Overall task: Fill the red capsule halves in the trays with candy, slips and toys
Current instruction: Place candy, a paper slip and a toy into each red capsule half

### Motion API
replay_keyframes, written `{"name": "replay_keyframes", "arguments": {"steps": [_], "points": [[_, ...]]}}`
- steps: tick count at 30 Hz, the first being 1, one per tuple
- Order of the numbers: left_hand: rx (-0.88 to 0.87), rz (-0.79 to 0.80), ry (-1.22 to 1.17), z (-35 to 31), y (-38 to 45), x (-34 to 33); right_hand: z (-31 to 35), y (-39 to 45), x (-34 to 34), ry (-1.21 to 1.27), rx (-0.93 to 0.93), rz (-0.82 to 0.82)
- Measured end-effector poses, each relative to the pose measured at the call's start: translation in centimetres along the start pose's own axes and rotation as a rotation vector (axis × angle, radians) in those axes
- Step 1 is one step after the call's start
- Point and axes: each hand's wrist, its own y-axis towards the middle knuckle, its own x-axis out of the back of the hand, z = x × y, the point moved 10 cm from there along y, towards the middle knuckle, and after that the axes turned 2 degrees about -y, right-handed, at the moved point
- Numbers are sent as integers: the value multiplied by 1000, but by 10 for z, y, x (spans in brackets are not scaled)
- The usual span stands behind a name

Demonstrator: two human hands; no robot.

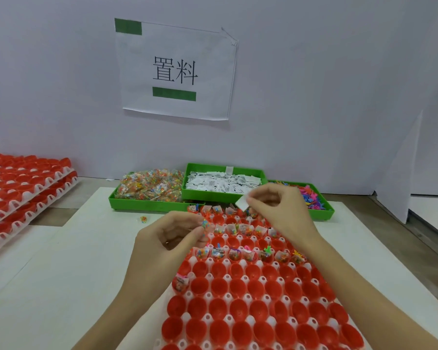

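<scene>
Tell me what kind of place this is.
Probably a hand-packing station in a small toy or candy factory. Green bins hold candy packets, paper slips and plastic toys; a tray of red capsule halves lies in front, more trays are stacked aside, and a printed sign hangs on the partition.

Two forearms and two hands are in view, entering from the near edge of the scene. Both forearms are bare up to the frame edge; no sleeve, cuff or glove is visible on either. The left hand (170, 236) is uncovered, with no ring, watch or band to be seen on its fingers or wrist. The right hand (276, 210) is likewise uncovered and unadorned. Fingernails appear short and unpainted where they show. No markings or dressings are visible on either arm.
</scene>
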Motion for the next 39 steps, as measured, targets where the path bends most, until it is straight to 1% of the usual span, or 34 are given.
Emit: {"name": "replay_keyframes", "arguments": {"steps": [3, 9, 13, 16, 18, 20, 22, 25, 28, 30, 32, 37, 39], "points": [[68, 71, -85, -2, -5, -12, 23, -42, -12, 20, 60, 88], [63, 154, 10, -4, -12, -28, 47, -82, -24, 17, 161, 154], [74, 171, -18, -3, -16, -33, 48, -90, -25, 87, 146, 182], [63, 174, 19, -2, -17, -34, 42, -89, -21, 138, 86, 187], [59, 165, 27, -3, -17, -33, 38, -82, -14, 124, 67, 181], [58, 151, 33, -5, -16, -30, 30, -66, 0, 48, 52, 147], [59, 139, 37, -5, -14, -28, 10, -37, 19, -44, -11, 94], [61, 107, 32, -4, -13, -23, -38, 17, 52, -265, -130, 18], [75, 80, 9, -2, -11, -21, -88, 60, 75, -498, -186, 18], [84, 70, -1, 0, -10, -19, -112, 76, 82, -604, -187, 44], [86, 63, 8, 2, -8, -17, -127, 85, 83, -658, -164, 76], [71, 61, 27, 4, -5, -15, -132, 101, 77, -748, -63, 83], [68, 68, 31, 4, -5, -15, -134, 106, 71, -807, -45, 119]]}}
